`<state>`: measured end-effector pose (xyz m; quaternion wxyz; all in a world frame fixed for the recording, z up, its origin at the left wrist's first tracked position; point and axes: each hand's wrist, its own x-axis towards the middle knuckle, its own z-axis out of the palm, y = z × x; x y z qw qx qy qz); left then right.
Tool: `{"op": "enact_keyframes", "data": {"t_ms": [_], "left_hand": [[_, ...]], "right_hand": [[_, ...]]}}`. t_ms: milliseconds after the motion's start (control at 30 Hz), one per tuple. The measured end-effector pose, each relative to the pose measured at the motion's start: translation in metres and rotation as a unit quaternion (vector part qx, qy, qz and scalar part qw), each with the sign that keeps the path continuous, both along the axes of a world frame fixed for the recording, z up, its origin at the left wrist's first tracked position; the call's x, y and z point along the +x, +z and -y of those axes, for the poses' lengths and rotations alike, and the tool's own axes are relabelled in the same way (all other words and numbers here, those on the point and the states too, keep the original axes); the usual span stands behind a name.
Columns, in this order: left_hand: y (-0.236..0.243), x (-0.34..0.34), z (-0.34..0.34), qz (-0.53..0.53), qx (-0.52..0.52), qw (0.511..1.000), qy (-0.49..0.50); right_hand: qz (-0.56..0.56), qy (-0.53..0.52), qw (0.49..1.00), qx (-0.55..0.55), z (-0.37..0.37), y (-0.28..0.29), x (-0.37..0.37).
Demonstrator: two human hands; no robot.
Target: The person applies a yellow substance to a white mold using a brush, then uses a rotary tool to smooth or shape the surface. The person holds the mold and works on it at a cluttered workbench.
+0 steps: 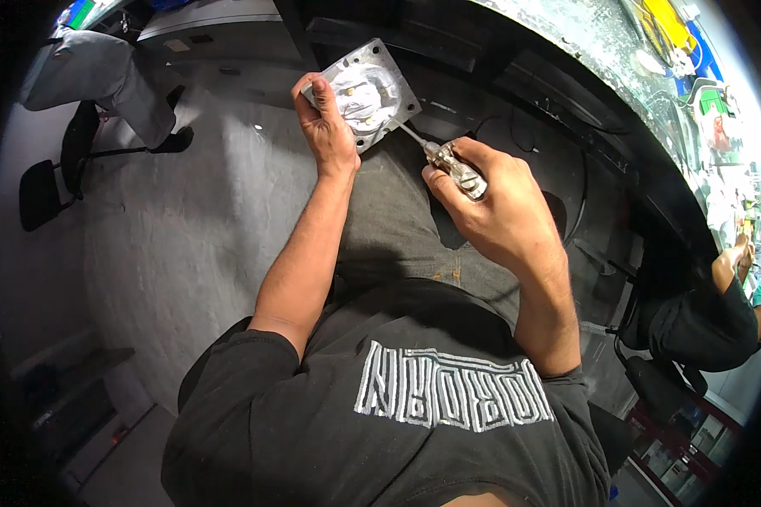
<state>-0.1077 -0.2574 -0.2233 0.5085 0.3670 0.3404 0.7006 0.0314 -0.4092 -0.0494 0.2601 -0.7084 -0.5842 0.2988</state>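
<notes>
My left hand point(330, 131) grips a square metal mould plate point(387, 66) by its left edge, thumb on the top face. The plate is tilted and held above my lap; it has holes at its corners and a shiny, contoured shape in the middle. In my right hand point(509, 207) is a hand tool point(458, 171) with a thick, mottled silver-grey handle and a thin shaft. Its shaft points up and left, with the tip at the plate's lower right side. Whether the tip touches the metal, I cannot tell.
A cluttered workbench point(566, 25) curves along the far right, its dark frame beyond the plate. At left, a person's grey-trousered leg point(135, 93) is beside a black chair point(42, 190). Another person in a dark top point(706, 325) sits at the bench on the right.
</notes>
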Motion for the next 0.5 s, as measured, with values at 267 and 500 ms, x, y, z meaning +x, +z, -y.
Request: {"op": "enact_keyframes", "data": {"t_ms": [267, 500], "left_hand": [[0.004, -0.003, 0.002, -0.050, 0.021, 0.998, 0.016], [0.013, 0.002, 0.016, -0.027, -0.078, 0.996, 0.014]], "right_hand": [[-0.012, -0.011, 1.000, 0.023, -0.002, 0.000, -0.003], [0.000, -0.015, 0.998, 0.058, -0.002, -0.002, -0.004]]}}
